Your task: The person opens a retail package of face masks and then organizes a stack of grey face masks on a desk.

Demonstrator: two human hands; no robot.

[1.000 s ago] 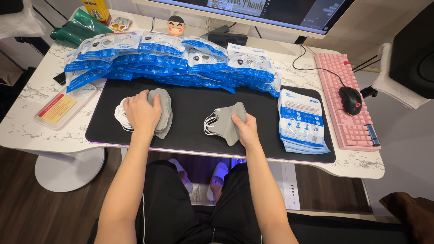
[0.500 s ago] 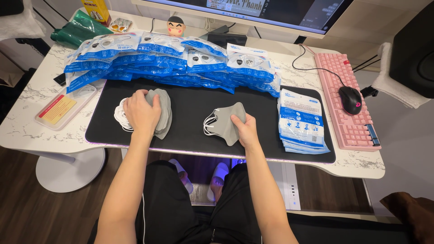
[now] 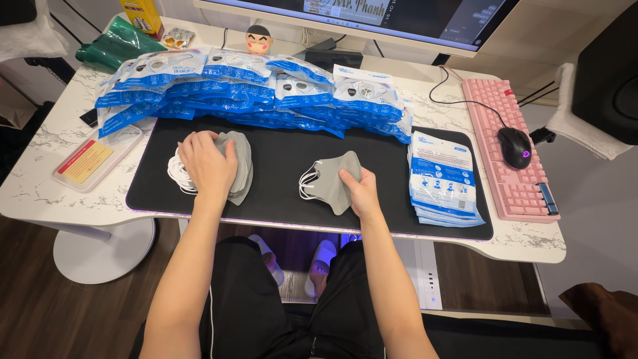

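Left hand [image 3: 207,163]: we press it flat on the grey mask stack [image 3: 238,163], hiding most of it.
Right hand [image 3: 359,191]: we pinch one grey mask [image 3: 331,181]; fingertips concealed.

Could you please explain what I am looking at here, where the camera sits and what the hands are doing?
There is no machine here: a camera worn on a person's head looks down at their own two bare arms over a white marbled desk with a black mat. The left hand rests on a stack of grey face masks with white ear loops. The right hand grips a smaller bunch of grey masks. Behind them lies a long row of blue and white mask packets, with a flat pile of packets on the right. A pink keyboard and black mouse sit at the far right.
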